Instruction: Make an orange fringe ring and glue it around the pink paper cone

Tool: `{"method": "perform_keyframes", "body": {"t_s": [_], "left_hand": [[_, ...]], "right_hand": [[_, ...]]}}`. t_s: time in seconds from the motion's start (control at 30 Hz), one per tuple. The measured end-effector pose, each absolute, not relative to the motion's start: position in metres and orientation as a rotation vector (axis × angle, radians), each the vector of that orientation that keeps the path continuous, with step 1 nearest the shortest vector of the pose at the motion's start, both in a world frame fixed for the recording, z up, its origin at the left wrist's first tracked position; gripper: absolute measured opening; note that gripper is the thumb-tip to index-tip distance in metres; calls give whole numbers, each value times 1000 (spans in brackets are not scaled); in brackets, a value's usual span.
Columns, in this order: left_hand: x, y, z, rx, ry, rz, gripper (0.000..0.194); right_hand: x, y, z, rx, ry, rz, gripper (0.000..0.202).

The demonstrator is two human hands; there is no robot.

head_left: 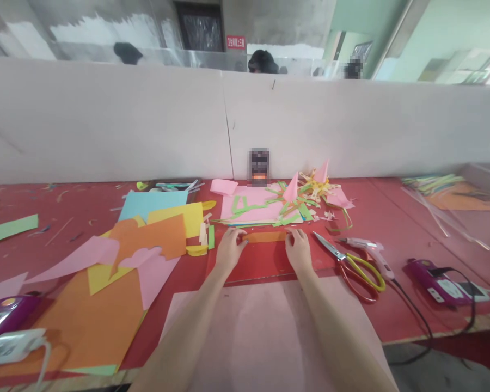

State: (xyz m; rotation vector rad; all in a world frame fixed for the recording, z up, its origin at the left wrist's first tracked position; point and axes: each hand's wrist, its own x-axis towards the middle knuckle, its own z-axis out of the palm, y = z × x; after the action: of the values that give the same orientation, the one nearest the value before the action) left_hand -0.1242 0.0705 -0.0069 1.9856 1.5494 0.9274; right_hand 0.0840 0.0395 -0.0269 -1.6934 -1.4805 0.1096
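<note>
- The red table (375, 218) bore everything, running out to both sides of the red mat (265, 267).
- A broad pink sheet (265, 337) spread on the near side of the red mat, under the forearms; whether it was paper or cloth, I could not tell.
- Left of the red mat lay a large orange sheet (93, 310), apparently of coloured paper or thin card.
- Right of the red mat rested the scissors (340, 255), blades slightly parted, and just beyond them the glue gun (369, 246), its cord trailing to the near edge.
- The left hand (230, 250) was over the left part of the red mat, thumb and fingertips drawn together on one end of a strip.
- The right hand (299, 251) mirrored it at the red mat's right part, fingers bent inward and closed on the other end.
- The orange strip (265, 237) stretched between them along the far part of the red mat — flat on it or just above, I could not tell. It looked nearly weightless, thin and easily bent, dry enough to grip without slipping, yet apt to crease or tear under a hard pull. The two ends seemed the right place to hold it — a light pinch, with the middle left free.
</note>
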Motion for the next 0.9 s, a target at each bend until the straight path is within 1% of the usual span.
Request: {"method": "perform_keyframes", "body": {"t_s": [0.17,0.27,0.43,0.5,0.63,0.73,0.83,0.9], "left_hand": [[-125,73,-7,1905,1462,954,17],[-126,79,-8,1860,1376,960,17],[-129,85,-8,1767,1313,989,17],[-130,86,-7,1732,1304,997,19],[-130,85,-3,1679,1260,986,22],[-128,82,1,1584,1196,995,33],[-123,78,5,1383,1008,995,47],[-120,74,6,1323,885,983,52]], "right_hand": [[87,41,-21,-1650,-1470,329,31],[89,42,-16,-1634,-1447,483,30],[86,38,-5,-1510,-1270,746,35],[83,36,-3,-1447,-1221,814,38],[79,36,-6,-1393,-1177,873,36],[79,39,-10,-1353,-1082,910,37],[82,41,-11,-1298,-996,979,40],[82,41,-9,-1268,-979,1016,41]]}}
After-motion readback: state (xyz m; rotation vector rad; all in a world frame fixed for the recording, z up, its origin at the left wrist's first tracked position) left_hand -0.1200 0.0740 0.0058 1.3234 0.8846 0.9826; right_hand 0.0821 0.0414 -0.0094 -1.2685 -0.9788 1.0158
